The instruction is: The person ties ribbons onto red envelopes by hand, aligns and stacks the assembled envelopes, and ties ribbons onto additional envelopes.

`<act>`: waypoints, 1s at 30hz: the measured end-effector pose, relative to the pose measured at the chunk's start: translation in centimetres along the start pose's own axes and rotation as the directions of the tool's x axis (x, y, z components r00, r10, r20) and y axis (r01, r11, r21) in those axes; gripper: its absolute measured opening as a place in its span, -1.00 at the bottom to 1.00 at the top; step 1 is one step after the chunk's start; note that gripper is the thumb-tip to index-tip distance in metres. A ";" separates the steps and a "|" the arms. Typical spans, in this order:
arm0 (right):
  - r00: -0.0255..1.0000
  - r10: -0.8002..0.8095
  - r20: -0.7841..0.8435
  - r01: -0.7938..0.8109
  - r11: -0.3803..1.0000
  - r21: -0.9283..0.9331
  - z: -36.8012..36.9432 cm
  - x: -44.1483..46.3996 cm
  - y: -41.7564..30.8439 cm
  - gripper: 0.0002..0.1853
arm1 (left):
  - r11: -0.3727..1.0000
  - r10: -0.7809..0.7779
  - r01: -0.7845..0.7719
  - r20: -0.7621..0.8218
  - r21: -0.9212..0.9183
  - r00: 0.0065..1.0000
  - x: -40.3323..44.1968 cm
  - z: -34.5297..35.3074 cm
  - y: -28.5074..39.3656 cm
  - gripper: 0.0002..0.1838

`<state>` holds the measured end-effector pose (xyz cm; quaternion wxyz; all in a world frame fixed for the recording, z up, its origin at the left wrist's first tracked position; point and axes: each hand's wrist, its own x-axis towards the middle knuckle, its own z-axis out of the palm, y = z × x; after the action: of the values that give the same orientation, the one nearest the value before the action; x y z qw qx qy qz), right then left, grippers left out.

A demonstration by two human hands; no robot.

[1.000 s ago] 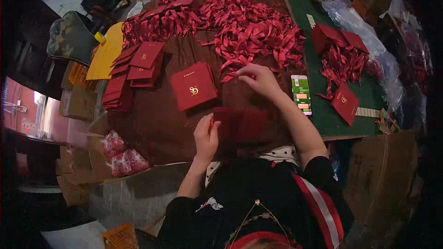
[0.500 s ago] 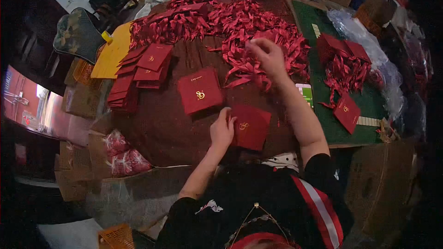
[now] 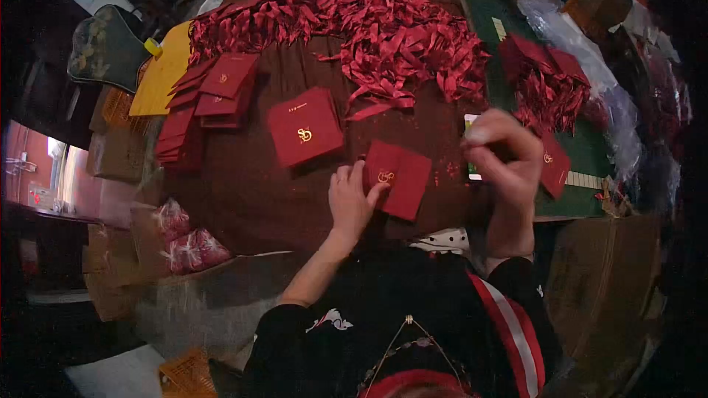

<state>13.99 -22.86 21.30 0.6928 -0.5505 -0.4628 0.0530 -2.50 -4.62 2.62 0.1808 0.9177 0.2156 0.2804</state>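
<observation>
A dark red square card with a gold logo point(image 3: 408, 181) lies tilted on the brown-covered table. My left hand point(image 3: 350, 203) rests at its left edge, thumb lying over that edge and the other fingers stretched out beside it. My right hand point(image 3: 509, 158) is raised to the right of the card, apart from it, thumb and index finger curled towards each other in a pinch. Anything between those fingertips is too small or hidden to make out. Just beyond my left hand sits a small stack of similar red cards point(image 3: 304, 129), its top one showing a gold logo.
A large heap of red ribbons point(image 3: 413, 44) covers the table's far side. More red cards point(image 3: 225, 77) are piled at the left. On a green board point(image 3: 582, 155) at the right lie cards with ribbons. A phone point(image 3: 472, 169) is partly hidden behind my right hand.
My right hand has come back from the ribbon heap towards me and to the right. My left hand's fingers have spread at the card's edge. The view has shifted slightly.
</observation>
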 end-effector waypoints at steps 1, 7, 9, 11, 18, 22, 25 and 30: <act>0.993 0.100 0.067 -0.092 0.989 -0.114 1.2 -0.8 1.3 -0.81 | 0.999 -0.028 0.027 0.026 0.041 0.999 -0.2 0.0 -0.1 -0.40; 0.966 0.257 0.037 -0.200 0.826 -0.527 7.4 -7.1 14.0 -0.86 | 0.973 -0.203 0.214 0.123 -0.082 0.971 0.2 0.4 0.0 -0.33; 0.974 0.223 0.034 -0.164 0.807 -0.568 8.0 -7.8 16.1 -0.87 | 0.954 -0.228 0.246 0.118 -0.173 0.966 0.4 0.7 -0.1 -0.39; 0.985 0.172 0.034 -0.116 0.783 -0.611 8.4 -7.9 16.6 -0.89 | 0.921 -0.271 0.296 0.131 -0.255 0.954 0.5 0.8 -0.3 -0.50; 0.989 0.113 0.090 -0.024 0.740 -0.673 8.9 -7.7 17.1 -0.88 | 0.897 -0.210 0.234 0.104 -0.375 0.972 0.1 2.0 -1.0 -0.45; 0.979 0.128 0.160 0.015 0.737 -0.676 9.0 -7.9 17.1 -0.84 | 0.902 -0.161 0.174 0.067 -0.394 0.985 -0.1 2.1 -0.8 -0.42; 0.971 0.159 0.177 0.006 0.728 -0.685 9.0 -7.9 16.6 -0.85 | 0.877 -0.210 0.235 0.107 -0.419 0.972 -0.4 2.1 -0.8 -0.44; 0.975 0.172 0.137 -0.043 0.761 -0.647 8.9 -7.2 16.5 -0.87 | 0.910 -0.157 0.132 -0.030 -0.393 0.987 -0.4 1.7 0.0 -0.54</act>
<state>10.86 -14.33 3.37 0.4123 -0.7718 -0.4838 -0.0163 -1.75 -5.15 1.11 0.3734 0.8359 0.2282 0.3314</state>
